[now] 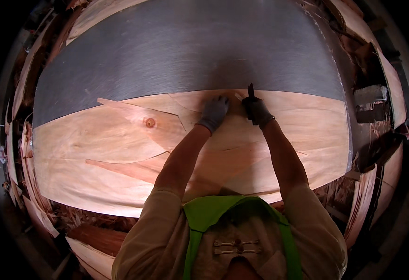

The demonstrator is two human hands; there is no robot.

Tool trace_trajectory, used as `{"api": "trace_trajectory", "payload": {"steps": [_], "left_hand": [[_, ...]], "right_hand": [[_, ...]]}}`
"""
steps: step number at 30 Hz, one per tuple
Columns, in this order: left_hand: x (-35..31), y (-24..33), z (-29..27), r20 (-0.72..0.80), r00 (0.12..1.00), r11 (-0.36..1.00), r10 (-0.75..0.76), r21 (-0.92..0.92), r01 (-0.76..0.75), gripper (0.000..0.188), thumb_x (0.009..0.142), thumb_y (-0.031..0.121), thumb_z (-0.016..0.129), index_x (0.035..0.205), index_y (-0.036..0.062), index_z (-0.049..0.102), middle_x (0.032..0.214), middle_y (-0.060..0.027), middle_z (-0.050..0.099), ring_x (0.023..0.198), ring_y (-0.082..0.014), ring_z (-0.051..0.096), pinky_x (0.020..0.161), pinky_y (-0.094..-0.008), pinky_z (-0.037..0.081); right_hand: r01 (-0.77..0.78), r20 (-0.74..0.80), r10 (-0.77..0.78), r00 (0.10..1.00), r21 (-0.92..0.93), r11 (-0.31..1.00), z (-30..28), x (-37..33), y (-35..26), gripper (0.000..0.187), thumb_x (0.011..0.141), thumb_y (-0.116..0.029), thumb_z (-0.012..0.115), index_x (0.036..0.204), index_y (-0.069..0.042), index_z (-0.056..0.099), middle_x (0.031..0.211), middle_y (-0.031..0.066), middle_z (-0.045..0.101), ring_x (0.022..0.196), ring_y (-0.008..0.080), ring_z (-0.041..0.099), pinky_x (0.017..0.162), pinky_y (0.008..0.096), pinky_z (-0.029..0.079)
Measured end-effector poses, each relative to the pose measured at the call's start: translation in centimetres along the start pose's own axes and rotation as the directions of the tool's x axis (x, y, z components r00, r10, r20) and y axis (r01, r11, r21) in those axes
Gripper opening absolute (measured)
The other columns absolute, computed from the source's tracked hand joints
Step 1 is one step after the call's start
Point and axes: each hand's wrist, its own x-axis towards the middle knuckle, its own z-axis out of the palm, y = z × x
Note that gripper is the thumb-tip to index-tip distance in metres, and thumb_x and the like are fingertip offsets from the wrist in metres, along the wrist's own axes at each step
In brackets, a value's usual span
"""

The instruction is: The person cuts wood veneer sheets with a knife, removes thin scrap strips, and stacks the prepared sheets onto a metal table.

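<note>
A broad sheet of pale wood veneer (88, 135) lies before me over a dark grey board (176, 46). My left hand (215, 113), in a grey glove, rests on the veneer close to its far edge, fingers loosely stretched and slightly blurred. To its right, my right hand (257, 112), in a dark glove, is closed around a knife (250, 90) whose dark blade points up and away past the veneer's edge. The handle is mostly hidden in the fist. A loose pointed veneer piece (162, 125) with a round knot lies left of my left hand.
Another pointed veneer strip (125, 169) lies nearer me on the left. Torn veneer and splinters surround the board, with curved pieces (367, 200) at the right. A grey block (371, 94) sits beyond the board's right edge.
</note>
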Motion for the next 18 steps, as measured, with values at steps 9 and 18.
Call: {"api": "trace_trajectory", "payload": {"steps": [9, 18], "left_hand": [[0.6, 1.7, -0.8, -0.163, 0.975, 0.979, 0.151, -0.109, -0.170, 0.030, 0.083, 0.005, 0.049, 0.111, 0.0107, 0.058, 0.097, -0.0120, 0.059, 0.085, -0.0323, 0.055, 0.071, -0.0418, 0.045], [1.2, 1.8, -0.4, 0.026, 0.961, 0.838, -0.276, -0.483, 0.253, 0.024, 0.085, 0.015, 0.053, 0.108, 0.0109, 0.060, 0.111, -0.0118, 0.058, 0.098, -0.0281, 0.057, 0.085, -0.0368, 0.045]], "right_hand": [[-0.116, -0.116, 0.116, 0.986, 0.009, 0.993, 0.0, 3.3, 2.6, 0.016, 0.086, -0.019, 0.059, 0.081, -0.004, 0.057, 0.064, 0.0022, 0.055, 0.047, 0.0123, 0.052, 0.037, 0.0259, 0.038], [-0.161, -0.043, 0.193, 0.980, 0.392, 0.906, 5.1, -0.5, 4.6, 0.027, 0.082, -0.024, 0.063, 0.098, -0.003, 0.058, 0.066, 0.0049, 0.055, 0.050, 0.0152, 0.051, 0.041, 0.0287, 0.041]]}}
